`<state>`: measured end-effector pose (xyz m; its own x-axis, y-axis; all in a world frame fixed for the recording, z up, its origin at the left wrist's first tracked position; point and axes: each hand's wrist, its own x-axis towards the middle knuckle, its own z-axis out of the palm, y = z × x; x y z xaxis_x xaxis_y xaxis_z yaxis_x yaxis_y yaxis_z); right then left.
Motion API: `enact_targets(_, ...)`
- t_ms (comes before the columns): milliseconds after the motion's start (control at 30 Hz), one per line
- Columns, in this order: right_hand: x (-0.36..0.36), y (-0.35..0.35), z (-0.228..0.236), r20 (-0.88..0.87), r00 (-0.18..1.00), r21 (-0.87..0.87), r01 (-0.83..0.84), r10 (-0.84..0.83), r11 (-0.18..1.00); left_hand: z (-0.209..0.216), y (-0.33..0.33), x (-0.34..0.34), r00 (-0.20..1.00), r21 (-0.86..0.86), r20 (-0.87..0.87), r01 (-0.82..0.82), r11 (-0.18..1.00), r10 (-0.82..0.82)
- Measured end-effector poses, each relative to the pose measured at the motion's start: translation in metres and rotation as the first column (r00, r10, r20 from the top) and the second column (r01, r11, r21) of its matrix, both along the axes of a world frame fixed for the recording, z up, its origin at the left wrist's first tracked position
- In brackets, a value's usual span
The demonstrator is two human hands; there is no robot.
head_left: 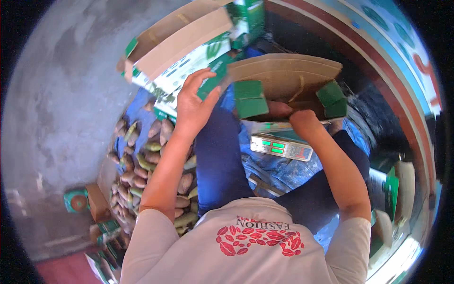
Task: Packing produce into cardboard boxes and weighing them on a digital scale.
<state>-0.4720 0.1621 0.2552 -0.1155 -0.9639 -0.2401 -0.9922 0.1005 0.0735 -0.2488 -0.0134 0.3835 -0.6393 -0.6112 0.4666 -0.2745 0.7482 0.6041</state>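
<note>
My left hand (196, 102) is raised with its fingers apart and nothing between them, beside a tall white-and-green carton (189, 59) with its top open. My right hand (304, 120) reaches over the near rim into an open cardboard box (307, 66) with green end flaps. Its fingers are hidden inside. Next to that hand, a reddish-brown, rounded piece (280, 109) shows in the box; whether the hand touches it is unclear. Under the box's near side sits a digital scale (281, 147) with lit green displays and a keypad.
To the left of my legs, a pile of elongated brown and green produce (137, 177) lies on the ground. Blue sheeting (269, 168) spreads between my legs. More cartons stand at the right (402, 189) and lower left. A small green object (77, 201) lies farther left.
</note>
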Motion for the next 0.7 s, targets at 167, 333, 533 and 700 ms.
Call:
enact_targets(167, -0.004, 0.0, -0.005, 0.012, 0.999, -0.061, -0.034, 0.035, 0.998, -0.055, -0.015, 0.098, 0.971, -0.011, 0.101, -0.215, 0.976, 0.216)
enact_targets(333, -0.003, -0.003, -0.002, 0.007, 1.0, 0.037, -0.013, 0.012, 0.999, -0.159, 0.001, 0.205, 0.6, -0.18, 0.712, -0.346, 0.921, 0.365)
enact_targets(533, -0.009, -0.009, -0.001, 0.027, 1.0, 0.17, 0.011, -0.016, 0.985, -0.255, 0.076, 0.301, 0.534, 0.318, 0.835, -0.665, 0.676, 0.133)
enact_targets(700, -0.009, -0.007, 0.003, 0.09, 0.995, 0.129, 0.019, -0.031, 0.991, -0.305, 0.13, 0.343, 0.361, 0.334, 0.929, -0.716, 0.614, -0.084)
